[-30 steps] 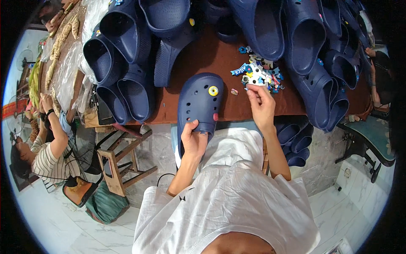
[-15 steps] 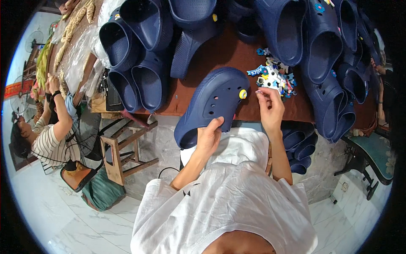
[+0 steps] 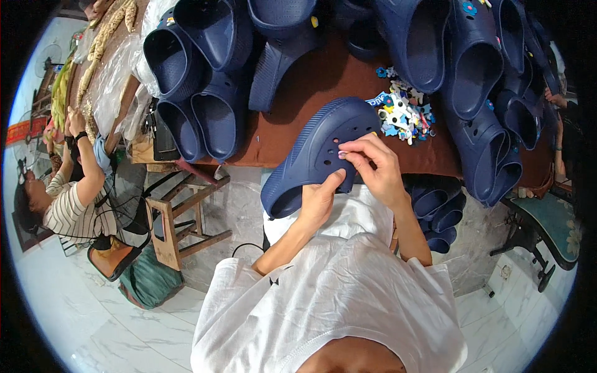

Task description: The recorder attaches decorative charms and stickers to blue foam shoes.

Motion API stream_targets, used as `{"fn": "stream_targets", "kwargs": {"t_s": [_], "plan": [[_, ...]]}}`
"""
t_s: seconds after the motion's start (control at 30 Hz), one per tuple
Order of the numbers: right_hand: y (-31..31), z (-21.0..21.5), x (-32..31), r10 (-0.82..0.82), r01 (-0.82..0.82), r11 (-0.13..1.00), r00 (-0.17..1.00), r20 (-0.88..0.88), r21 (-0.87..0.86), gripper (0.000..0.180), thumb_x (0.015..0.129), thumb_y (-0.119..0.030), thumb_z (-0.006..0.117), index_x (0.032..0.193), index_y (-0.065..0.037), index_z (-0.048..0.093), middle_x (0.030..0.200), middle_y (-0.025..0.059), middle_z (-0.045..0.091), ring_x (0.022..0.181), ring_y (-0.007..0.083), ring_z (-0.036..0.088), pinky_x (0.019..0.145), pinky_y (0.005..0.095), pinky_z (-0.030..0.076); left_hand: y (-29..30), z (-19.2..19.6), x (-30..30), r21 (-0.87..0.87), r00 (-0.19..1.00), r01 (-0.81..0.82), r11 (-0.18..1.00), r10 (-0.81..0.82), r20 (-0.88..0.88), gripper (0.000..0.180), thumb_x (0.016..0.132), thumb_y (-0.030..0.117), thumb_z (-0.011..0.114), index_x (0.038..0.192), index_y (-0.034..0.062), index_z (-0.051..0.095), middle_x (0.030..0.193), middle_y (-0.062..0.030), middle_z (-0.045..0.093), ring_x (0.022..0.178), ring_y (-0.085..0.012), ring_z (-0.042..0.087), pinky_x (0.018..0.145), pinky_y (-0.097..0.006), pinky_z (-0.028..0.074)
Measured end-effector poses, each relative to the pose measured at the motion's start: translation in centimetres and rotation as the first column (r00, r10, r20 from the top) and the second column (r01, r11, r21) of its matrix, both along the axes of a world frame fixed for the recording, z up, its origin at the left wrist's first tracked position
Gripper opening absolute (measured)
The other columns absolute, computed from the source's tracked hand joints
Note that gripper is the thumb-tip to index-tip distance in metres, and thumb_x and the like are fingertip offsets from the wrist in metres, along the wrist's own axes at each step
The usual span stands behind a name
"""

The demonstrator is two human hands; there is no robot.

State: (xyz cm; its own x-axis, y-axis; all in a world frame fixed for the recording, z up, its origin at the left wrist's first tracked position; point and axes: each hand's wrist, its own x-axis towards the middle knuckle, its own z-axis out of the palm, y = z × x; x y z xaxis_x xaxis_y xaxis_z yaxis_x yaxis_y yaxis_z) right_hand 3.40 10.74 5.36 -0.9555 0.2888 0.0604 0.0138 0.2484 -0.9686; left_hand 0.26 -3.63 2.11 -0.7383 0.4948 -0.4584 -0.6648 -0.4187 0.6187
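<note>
The person in the white shirt [image 3: 336, 311] is leaning over the near edge of the brown table [image 3: 311, 81], and everything here is placed from that table. Just off its near edge, the left hand [image 3: 320, 202] is gripping a navy clog [image 3: 317, 155] from below, thumb lying up across the shoe's upper while the other fingers are wrapping underneath. The clog is being held tilted, toe pointing toward the table and heel hanging out over the floor. The right hand [image 3: 373, 168] is resting on the clog's upper on its right side, fingertips [image 3: 346, 151] pinching together over one of the holes; whether a small piece is sitting between them is too small to tell.

Under the table's near edge, to the right of the hands, a stack of navy clogs [image 3: 438, 211] is sitting in shadow. On the table itself, just beyond the held shoe, a heap of small coloured charms [image 3: 404, 115] is lying. Further in, more navy clogs [image 3: 205, 118] are lying crowded together on the left, and another group of clogs [image 3: 479, 93] is piling up on the right.

Beside the table's left end, a wooden stool [image 3: 180, 217] is standing on the pale floor, and another person in a striped shirt [image 3: 68, 208] is sitting there, arm reaching up to the table.
</note>
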Motion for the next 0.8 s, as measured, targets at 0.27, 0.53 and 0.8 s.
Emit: {"fn": "stream_targets", "kwargs": {"t_s": [0.27, 0.53, 0.8], "plan": [[0.2, -0.4, -0.2, -0.013, 0.012, 0.999, 0.999, 0.038, 0.03, 0.01, 0.084, -0.004, 0.062, 0.093, -0.001, 0.066, 0.087, 0.0078, 0.063, 0.075, 0.0151, 0.063, 0.059, 0.0247, 0.049, 0.3, -0.1, 0.4, -0.142, 0.987, 0.051, 0.989, -0.071, -0.142, 0.033, 0.083, 0.001, 0.062, 0.115, 0.0018, 0.053, 0.107, -0.0041, 0.056, 0.094, -0.0106, 0.055, 0.083, -0.026, 0.046], [0.6, 0.4, -0.3, -0.052, 0.054, 0.998, 0.998, 0.04, -0.034, 0.009, 0.08, -0.006, 0.068, 0.088, -0.001, 0.067, 0.084, 0.0057, 0.064, 0.069, 0.0117, 0.062, 0.058, 0.0231, 0.048, 0.4, 0.1, 0.4, -0.277, 0.938, 0.014, 0.961, -0.109, -0.329, 0.033, 0.086, 0.008, 0.063, 0.116, -0.0009, 0.053, 0.11, -0.0061, 0.056, 0.098, -0.0117, 0.054, 0.086, -0.026, 0.045], [0.5, 0.3, 0.1, -0.07, 0.072, 0.997, 0.995, 0.067, -0.022, 0.007, 0.078, -0.007, 0.07, 0.082, -0.002, 0.067, 0.078, 0.0047, 0.063, 0.064, 0.0109, 0.061, 0.056, 0.0229, 0.047, 0.6, 0.4, 0.8, -0.284, 0.929, -0.022, 0.959, -0.085, -0.361, 0.029, 0.089, 0.007, 0.06, 0.116, -0.0018, 0.054, 0.11, -0.0071, 0.057, 0.099, -0.0123, 0.054, 0.087, -0.026, 0.044]]}}
